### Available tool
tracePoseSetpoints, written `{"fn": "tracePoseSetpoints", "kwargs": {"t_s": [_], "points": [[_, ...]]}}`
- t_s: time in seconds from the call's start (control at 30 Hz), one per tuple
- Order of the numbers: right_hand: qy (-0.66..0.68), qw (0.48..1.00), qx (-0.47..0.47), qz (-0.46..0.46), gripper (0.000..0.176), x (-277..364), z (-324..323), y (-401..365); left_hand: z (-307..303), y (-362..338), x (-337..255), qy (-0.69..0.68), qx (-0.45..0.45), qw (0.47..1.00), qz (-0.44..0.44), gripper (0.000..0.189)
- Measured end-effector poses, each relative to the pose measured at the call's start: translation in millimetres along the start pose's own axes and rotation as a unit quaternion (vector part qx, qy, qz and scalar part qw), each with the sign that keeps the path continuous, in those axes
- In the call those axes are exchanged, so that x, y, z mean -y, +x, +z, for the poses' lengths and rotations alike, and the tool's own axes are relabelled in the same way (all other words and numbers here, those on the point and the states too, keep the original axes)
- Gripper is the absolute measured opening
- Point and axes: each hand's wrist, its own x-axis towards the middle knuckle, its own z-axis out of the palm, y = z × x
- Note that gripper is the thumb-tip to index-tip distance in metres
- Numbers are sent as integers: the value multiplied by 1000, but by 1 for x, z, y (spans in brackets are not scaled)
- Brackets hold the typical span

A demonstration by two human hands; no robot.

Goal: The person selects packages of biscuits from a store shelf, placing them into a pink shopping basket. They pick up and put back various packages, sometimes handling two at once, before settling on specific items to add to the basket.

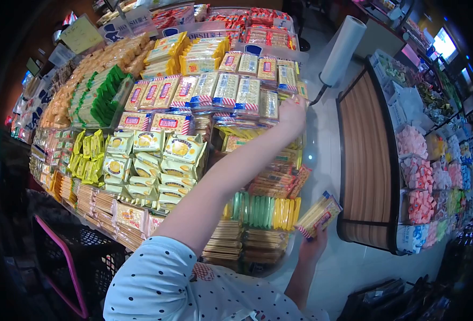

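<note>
My left hand (294,113) reaches across the display to the right edge of the stacked cracker packs (248,92). Its fingers look curled there, and what lies in them is hidden. My right hand (314,244), low on the right, is closed around the lower end of one cracker pack (319,215) in clear wrapping with blue and red-striped ends. That pack is tilted and held over the floor, beside the display. Similar packs (170,123) lie in rows left of my left hand.
Yellow-green snack packets (185,148) fill the nearer part of the display. A plastic bag roll (343,51) stands upright past my left hand. A wood-sided stand (367,155) with wrapped candy is on the right. A black basket with a pink handle (60,259) sits at lower left.
</note>
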Motion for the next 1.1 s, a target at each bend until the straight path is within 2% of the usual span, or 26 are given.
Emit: {"fn": "tracePoseSetpoints", "kwargs": {"t_s": [0.07, 0.13, 0.17, 0.2, 0.27, 0.3, 0.37, 0.4, 0.43, 0.5, 0.57, 0.63, 0.7, 0.77, 0.83, 0.9, 0.93, 0.97, 1.07, 1.1], "points": [[-15, 1000, -15, 5, 49, 8, 7, -6, -19, -13, 3, -21, -14, 999, 22, 75], [1, 999, 28, -16, 49, 7, 3, -7, -52, -44, 10, -111, -18, 984, 137, 75], [20, 997, 68, -32, 49, 9, 3, -7, -70, -64, 12, -144, 44, 975, 164, 74], [19, 999, 40, -12, 50, 14, 12, -12, -88, -89, 16, -174, 105, 960, 192, 73], [26, 997, 66, -6, 50, 18, 25, -26, -119, -154, 30, -245, 175, 920, 251, 73], [34, 996, 81, 9, 50, 20, 29, -34, -141, -188, 40, -267, 251, 897, 249, 73], [22, 992, 119, 22, 47, 17, 28, -43, -151, -249, 73, -238, 209, 854, 413, 73], [-39, 991, 126, 4, 45, 15, 32, -50, -169, -278, 90, -200, 207, 841, 458, 75], [-81, 987, 137, -3, 43, 14, 43, -61, -186, -304, 108, -190, 222, 840, 457, 69], [-166, 973, 159, -19, 40, 12, 65, -82, -212, -353, 144, -211, 239, 857, 406, 70], [12, 973, 208, 103, 35, -7, 70, -81, -237, -394, 179, -236, 248, 868, 358, 72], [3, 958, 248, 144, 34, -25, 87, -93, -264, -433, 216, -257, 212, 912, 241, 80], [-55, 954, 257, 141, 34, -35, 125, -126, -292, -479, 250, -395, 179, 899, 62, 82], [-61, 924, 330, 183, 32, -51, 152, -148, -309, -527, 284, -528, 126, 837, -67, 85], [-67, 916, 358, 170, 31, -67, 182, -175, -329, -579, 311, -515, 51, 846, -124, 87], [-88, 882, 416, 203, 30, -84, 206, -195, -336, -633, 338, -459, -36, 875, -146, 87], [-99, 861, 454, 206, 30, -94, 218, -206, -343, -661, 349, -457, -74, 866, -189, 85], [-105, 860, 454, 209, 29, -107, 228, -219, -349, -689, 361, -394, -124, 887, -209, 82], [-127, 843, 470, 228, 30, -143, 264, -271, -368, -762, 401, -277, -228, 884, -300, 77], [-137, 823, 496, 241, 37, -155, 271, -282, -367, -786, 418, -247, -257, 881, -311, 75]]}}
